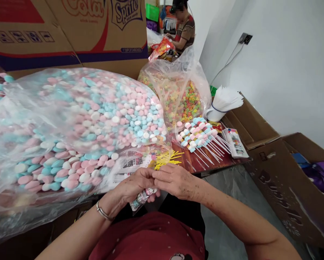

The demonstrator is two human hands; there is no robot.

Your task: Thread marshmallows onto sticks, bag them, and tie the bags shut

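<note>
My left hand (134, 186) and my right hand (175, 180) meet over my lap, fingers pinched together on a small printed clear packet (140, 198) with candy inside. The packet hangs below my left fingers. Just beyond my hands lies a bunch of yellow twist ties (165, 159) on the table edge. A very large clear bag of pink, blue and white marshmallow candies (83, 126) fills the left. A pile of finished candy skewers on white sticks (201, 137) lies to the right of it.
A clear bag of colourful ring candies (182, 99) stands behind the skewers. A white cup of sticks (221, 104), a stack of printed wrappers (234, 142), cardboard boxes (283, 180) at right, soda cartons (69, 29) behind. Another person (183, 25) sits at the back.
</note>
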